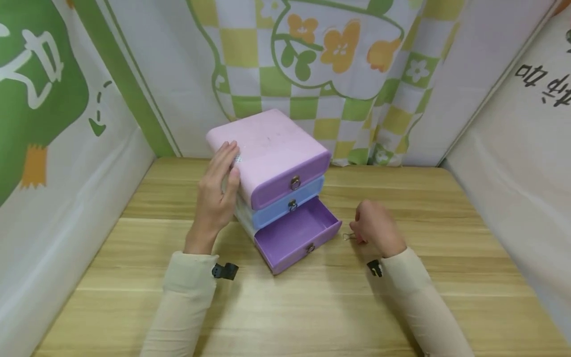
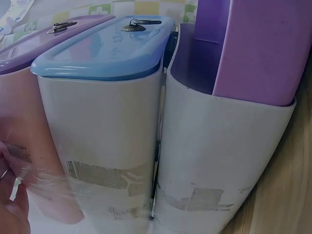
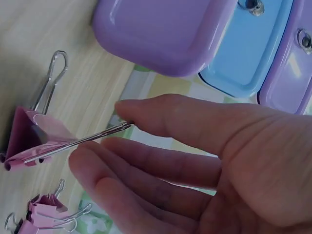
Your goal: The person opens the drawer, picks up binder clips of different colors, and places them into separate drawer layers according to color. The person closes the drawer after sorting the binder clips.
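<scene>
A small three-tier drawer cabinet point(image 1: 267, 144) with a pink top stands on the table, its lowest purple drawer point(image 1: 296, 233) pulled out and showing a bare inside. My left hand point(image 1: 214, 196) rests on the cabinet's left upper edge, fingers extended. To the right of the drawer, my right hand point(image 1: 379, 225) pinches a pink binder clip point(image 3: 41, 134) by one wire handle, between thumb and fingers. Whether that clip touches the table I cannot tell. Several more pink binder clips point(image 3: 46, 214) lie beyond it in the right wrist view; my hand mostly hides them in the head view.
The blue middle drawer point(image 1: 287, 201) and the purple top drawer point(image 1: 292, 181) are closed, each with a metal ring pull. Behind the wooden table point(image 1: 285, 317) hangs a checked curtain point(image 1: 276, 84). Fabric walls border the left and right sides.
</scene>
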`<state>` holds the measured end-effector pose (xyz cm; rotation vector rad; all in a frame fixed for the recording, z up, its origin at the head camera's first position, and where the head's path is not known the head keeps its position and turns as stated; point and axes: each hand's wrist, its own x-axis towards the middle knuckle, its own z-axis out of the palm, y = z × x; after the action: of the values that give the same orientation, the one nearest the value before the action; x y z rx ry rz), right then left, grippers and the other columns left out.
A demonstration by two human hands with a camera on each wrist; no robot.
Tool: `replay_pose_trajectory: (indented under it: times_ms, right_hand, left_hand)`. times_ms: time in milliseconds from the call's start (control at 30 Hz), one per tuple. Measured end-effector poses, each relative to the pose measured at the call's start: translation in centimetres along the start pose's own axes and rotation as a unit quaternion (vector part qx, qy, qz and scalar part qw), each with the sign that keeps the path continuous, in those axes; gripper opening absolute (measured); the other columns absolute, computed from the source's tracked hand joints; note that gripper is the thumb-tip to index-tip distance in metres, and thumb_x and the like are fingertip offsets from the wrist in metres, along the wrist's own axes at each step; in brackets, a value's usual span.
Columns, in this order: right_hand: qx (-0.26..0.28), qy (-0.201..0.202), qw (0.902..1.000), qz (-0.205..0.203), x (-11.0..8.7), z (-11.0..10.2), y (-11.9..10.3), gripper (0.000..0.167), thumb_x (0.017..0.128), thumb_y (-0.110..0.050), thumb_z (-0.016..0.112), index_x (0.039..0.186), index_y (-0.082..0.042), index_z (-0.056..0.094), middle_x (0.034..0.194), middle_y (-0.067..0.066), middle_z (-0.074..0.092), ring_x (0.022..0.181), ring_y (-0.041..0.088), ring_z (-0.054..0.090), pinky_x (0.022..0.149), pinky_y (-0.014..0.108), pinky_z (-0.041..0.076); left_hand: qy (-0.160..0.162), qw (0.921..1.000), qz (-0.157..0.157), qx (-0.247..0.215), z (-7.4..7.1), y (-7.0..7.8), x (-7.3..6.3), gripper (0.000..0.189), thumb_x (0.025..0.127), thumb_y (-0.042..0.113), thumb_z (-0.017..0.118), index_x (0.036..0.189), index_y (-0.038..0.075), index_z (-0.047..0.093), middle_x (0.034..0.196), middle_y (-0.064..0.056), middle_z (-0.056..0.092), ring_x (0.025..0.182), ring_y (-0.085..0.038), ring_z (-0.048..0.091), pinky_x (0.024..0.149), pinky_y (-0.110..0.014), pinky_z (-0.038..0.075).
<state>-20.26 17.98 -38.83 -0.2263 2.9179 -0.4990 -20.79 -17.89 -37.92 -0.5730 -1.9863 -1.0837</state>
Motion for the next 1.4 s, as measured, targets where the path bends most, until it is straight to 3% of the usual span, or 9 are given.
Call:
replay_pose_trajectory:
  times_ms: [133,300,433,633,833,1000,1133,1267,1400]
  right_hand:
    - [0.002,-0.016,0.9998,0.012,0.4,-0.5,0.4,0.02,0.083,-0.003,0.066,0.066,-0.005,0.074,0.056,0.004,0.066,0.057,0.019,0.061,0.055,0.028,0.049]
    - [0.011,-0.014,0.9998,0.005,0.8,-1.2,1.3,0.014,0.085,-0.002,0.067,0.08,-0.001,0.08,0.082,0.014,0.077,0.071,0.024,0.066,0.061,0.032,0.056]
    - [0.068,-0.037,0.9969,-0.013,1.4,-1.5,3.1,0.018,0.094,-0.003,0.065,0.09,0.004,0.081,0.086,0.017,0.078,0.066,0.019,0.064,0.057,0.029,0.054]
    - [0.189,-0.095,0.9774,0.0,2.3,-1.6,6.4,0.023,0.101,-0.009,0.065,0.11,0.01,0.076,0.087,0.015,0.08,0.067,0.012,0.07,0.057,0.026,0.056]
    - [0.292,-0.105,0.9501,0.031,3.1,-1.7,8.5,0.037,0.104,-0.015,0.065,0.131,0.011,0.068,0.1,0.009,0.082,0.084,0.009,0.076,0.076,0.022,0.062]
    - [0.402,-0.125,0.9062,0.036,3.7,-1.4,8.1,0.049,0.105,-0.018,0.065,0.142,0.014,0.057,0.098,-0.003,0.081,0.089,0.003,0.077,0.079,0.018,0.063]
    - [0.472,-0.138,0.87,0.038,3.8,-1.0,6.5,0.041,0.105,-0.015,0.065,0.137,0.01,0.061,0.095,-0.004,0.081,0.088,0.002,0.078,0.074,0.016,0.062]
    - [0.523,-0.143,0.8396,0.022,3.9,-0.4,4.2,0.023,0.104,-0.004,0.063,0.123,0.006,0.069,0.096,0.002,0.081,0.089,0.007,0.079,0.084,0.018,0.064]
    - [0.528,-0.152,0.8355,0.004,3.7,0.2,1.9,0.03,0.103,0.001,0.061,0.128,0.017,0.063,0.094,0.004,0.081,0.087,0.009,0.079,0.087,0.023,0.065]
  left_hand:
    - [0.004,1.0,0.002,0.001,0.1,0.1,0.0,0.048,0.107,0.022,0.045,0.148,0.002,0.058,0.159,-0.014,0.055,0.155,-0.029,0.044,0.133,-0.04,0.032]
    - [0.004,1.0,0.0,0.004,0.0,0.0,-0.1,0.048,0.106,0.021,0.046,0.148,0.002,0.058,0.159,-0.015,0.055,0.155,-0.03,0.044,0.133,-0.041,0.032]
    - [-0.002,0.9999,0.002,0.01,-0.2,0.0,-0.1,0.049,0.107,0.023,0.044,0.149,0.002,0.057,0.16,-0.013,0.054,0.156,-0.029,0.043,0.134,-0.04,0.031]
    - [-0.005,0.9999,0.006,0.006,-0.3,-0.1,-0.2,0.049,0.107,0.024,0.044,0.149,0.002,0.058,0.159,-0.013,0.054,0.155,-0.029,0.044,0.133,-0.04,0.032]
    - [-0.005,0.9999,0.008,0.005,-0.3,-0.1,-0.1,0.049,0.107,0.024,0.044,0.148,0.002,0.058,0.159,-0.013,0.055,0.155,-0.03,0.044,0.133,-0.04,0.032]
    - [0.001,0.9999,0.01,0.001,-0.3,0.0,0.0,0.05,0.106,0.024,0.044,0.148,0.001,0.058,0.159,-0.014,0.055,0.155,-0.03,0.044,0.133,-0.041,0.032]
    - [0.001,0.9999,0.011,0.003,-0.3,0.1,0.0,0.05,0.106,0.025,0.044,0.148,0.002,0.058,0.159,-0.014,0.055,0.155,-0.03,0.044,0.133,-0.041,0.031]
    - [0.003,0.9999,0.009,0.003,-0.3,0.1,-0.1,0.05,0.106,0.024,0.044,0.148,0.002,0.058,0.158,-0.014,0.055,0.155,-0.03,0.044,0.133,-0.041,0.031]
    - [0.003,1.0,0.009,0.002,-0.2,0.0,-0.1,0.05,0.106,0.024,0.044,0.148,0.001,0.058,0.158,-0.014,0.056,0.155,-0.03,0.044,0.133,-0.041,0.031]
